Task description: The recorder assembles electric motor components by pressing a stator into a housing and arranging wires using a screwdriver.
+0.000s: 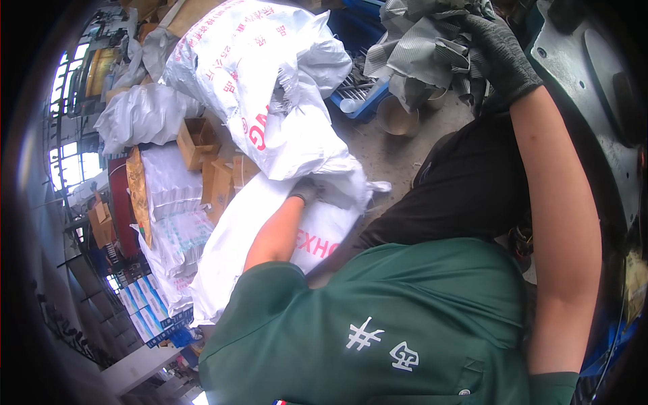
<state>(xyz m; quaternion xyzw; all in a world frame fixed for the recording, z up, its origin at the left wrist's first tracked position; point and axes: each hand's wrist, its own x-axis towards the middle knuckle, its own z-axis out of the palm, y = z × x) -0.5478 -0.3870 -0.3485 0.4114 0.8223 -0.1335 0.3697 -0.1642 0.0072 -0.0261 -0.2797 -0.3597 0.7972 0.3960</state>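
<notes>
Left hand: gloved left hand [307,192], dark grey knit, grip closed on a fold of the white woven sack [283,115] where its lower edge bunches, near frame centre
Right hand: gloved right hand [503,57] raised at upper right, fingers curled into the grey crumpled sheet [422,44], grip closed on its folds
Sack: large, slack, coarse plastic weave with red print; frayed tear on its right side; lies tilted across a second white sack [270,250] below it
Grey sheet: stiff, creased, dull sheen, heaped over a blue pallet [364,101]
Edges: sack's loose corner hangs just beside the person's dark trouser leg; metal machine plate [594,88] crowds the right arm
Open room: bare concrete floor [395,152] between sack and grey sheet, narrow; a round metal tin [397,116] stands at its top
Left side: open cardboard boxes [199,142] and more white bags [145,115] packed touching, little free space
Clothing: green shirt, short sleeves, forearms bare
</notes>
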